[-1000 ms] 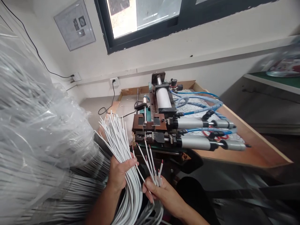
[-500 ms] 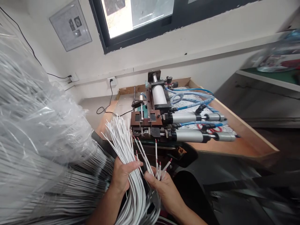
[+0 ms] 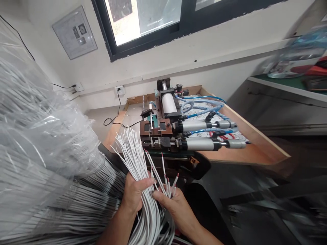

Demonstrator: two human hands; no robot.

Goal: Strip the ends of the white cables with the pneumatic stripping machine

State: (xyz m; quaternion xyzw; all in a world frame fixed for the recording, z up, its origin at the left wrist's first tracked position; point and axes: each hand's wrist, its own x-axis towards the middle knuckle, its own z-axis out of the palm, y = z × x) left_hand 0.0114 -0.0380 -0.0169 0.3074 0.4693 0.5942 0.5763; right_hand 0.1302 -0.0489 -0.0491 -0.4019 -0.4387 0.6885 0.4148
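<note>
We have a thick bundle of white wires (image 3: 133,153) in our left hand (image 3: 132,192), fingers closed around it, thumb laid across the front. Its cut ends fan out above the fist, and the lengths below bend down towards our lap. In our right hand (image 3: 180,209), just beside it, we pinch a few red-tipped wires (image 3: 164,167) between thumb and curled fingers; their tips spread at uneven heights.

Both lots are in front of the machine (image 3: 198,144), which sits in a wooden tray (image 3: 270,154). On our left, more wires (image 3: 84,204) lie stacked beside and partly under clear plastic wrap (image 3: 56,115).

We judge each wire light and springy: stiff enough to stand up over a short length, soft enough to droop over a long one. Together, the big bundle probably has some weight, and its smooth coating may let single wires slide out of a slack grip. We would hold it a little below the fanned ends, firmly but without crushing. The smaller bunch wants a light pinch below the red tips, which look like the part most easily bent or frayed.
</note>
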